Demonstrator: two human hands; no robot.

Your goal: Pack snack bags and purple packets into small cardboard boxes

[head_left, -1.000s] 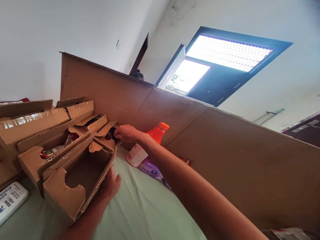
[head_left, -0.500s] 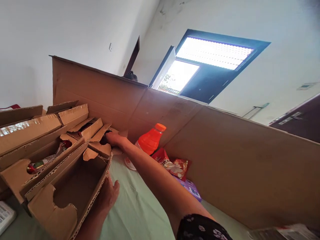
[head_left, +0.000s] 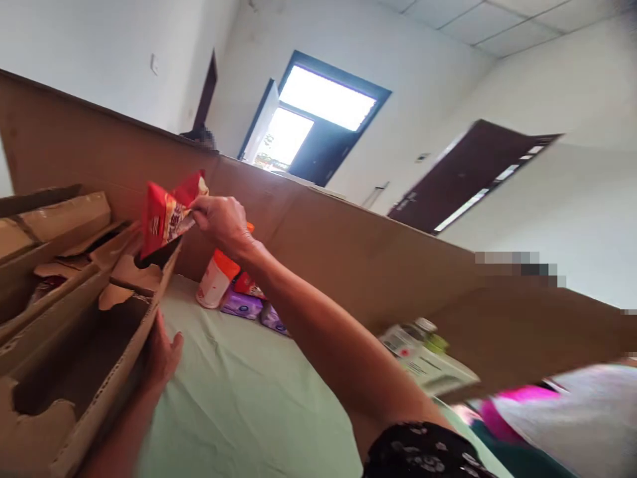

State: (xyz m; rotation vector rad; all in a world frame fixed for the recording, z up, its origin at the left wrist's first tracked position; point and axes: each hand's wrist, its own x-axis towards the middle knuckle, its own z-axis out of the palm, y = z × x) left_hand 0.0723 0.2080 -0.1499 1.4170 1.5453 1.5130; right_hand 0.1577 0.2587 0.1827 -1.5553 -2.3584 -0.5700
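My right hand (head_left: 221, 222) pinches the edge of a red snack packet (head_left: 162, 219) and holds it up above the rear compartment of a long cardboard box (head_left: 159, 299). The packet's lower end hangs beside the notched divider. My left hand (head_left: 165, 352) rests against the outer right side of this box, its thumb apart and part of its fingers hidden by the wall. Past my right wrist stands a bottle with an orange top (head_left: 213, 282), partly covered by my arm. Purple packs (head_left: 242, 304) and another red packet (head_left: 247, 285) lie beside it.
More cardboard boxes (head_left: 64, 216) stand at the left, one with a packet inside. A tall cardboard partition (head_left: 308, 245) crosses behind the green cloth (head_left: 223, 392). White-and-green containers (head_left: 423, 358) sit at the right, near a pink and white item (head_left: 557, 411).
My right hand has come up out of the rear compartment with the red packet in it. My left hand stays at the box's side. The view has swung to the right.
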